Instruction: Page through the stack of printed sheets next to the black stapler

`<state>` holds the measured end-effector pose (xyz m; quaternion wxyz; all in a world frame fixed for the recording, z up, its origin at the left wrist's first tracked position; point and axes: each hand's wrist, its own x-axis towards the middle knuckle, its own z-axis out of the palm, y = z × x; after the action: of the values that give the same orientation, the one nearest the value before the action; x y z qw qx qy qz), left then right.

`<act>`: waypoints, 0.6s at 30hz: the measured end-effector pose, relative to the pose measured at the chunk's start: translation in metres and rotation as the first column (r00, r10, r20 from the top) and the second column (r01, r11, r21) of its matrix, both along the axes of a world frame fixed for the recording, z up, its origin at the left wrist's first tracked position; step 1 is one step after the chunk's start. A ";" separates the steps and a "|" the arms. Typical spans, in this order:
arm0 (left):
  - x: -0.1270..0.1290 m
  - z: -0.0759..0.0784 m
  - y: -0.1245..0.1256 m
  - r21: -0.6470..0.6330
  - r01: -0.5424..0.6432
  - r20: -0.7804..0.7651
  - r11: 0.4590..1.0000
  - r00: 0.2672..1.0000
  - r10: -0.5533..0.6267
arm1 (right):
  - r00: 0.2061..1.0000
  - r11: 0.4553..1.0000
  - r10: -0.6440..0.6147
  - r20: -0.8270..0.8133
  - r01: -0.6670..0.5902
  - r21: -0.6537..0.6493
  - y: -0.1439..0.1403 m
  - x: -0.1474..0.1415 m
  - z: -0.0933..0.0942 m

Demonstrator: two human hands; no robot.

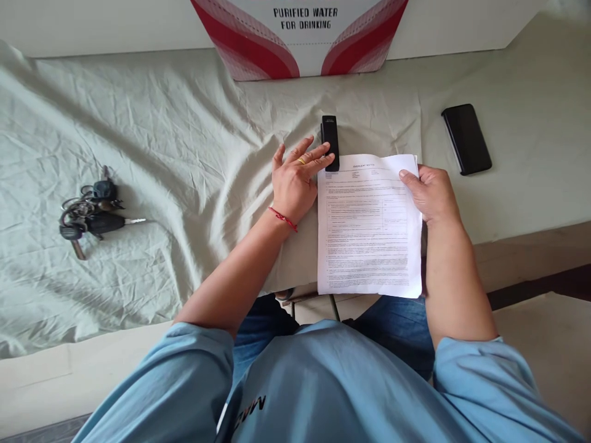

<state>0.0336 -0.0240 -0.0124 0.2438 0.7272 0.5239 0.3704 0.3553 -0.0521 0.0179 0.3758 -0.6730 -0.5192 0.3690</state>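
Note:
A black stapler (329, 138) lies lengthwise on the cloth, at the top left corner of some printed paper sheets (369, 234). My left hand (298, 175) has its fingers spread, and some fingertips rest on the stapler's near half. It wears a ring, with a red thread on the wrist. On the other side, my right hand (431, 191) pinches the sheets by their upper right edge, thumb on top and the other fingers mostly hidden beneath. The top page is headed "Overleaf Notes". How many sheets there are I cannot tell. Their lower edge hangs past the table's front edge.
A bunch of keys (92, 212) lies far left on the wrinkled pale green cloth (184, 154). A black phone (467, 139) rests at the right. Along the back stands a white and red box (307, 43) marked as drinking water.

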 end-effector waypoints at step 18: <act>-0.007 0.004 0.000 -0.250 -0.124 0.484 0.960 0.843 0.234 | 0.987 0.991 0.100 -0.127 -0.088 0.096 -0.017 0.005 0.034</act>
<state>0.0263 -0.0242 -0.0081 0.4126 0.5213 0.5425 0.5135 0.3598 -0.0696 0.0523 0.4215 -0.6044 -0.5406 0.4060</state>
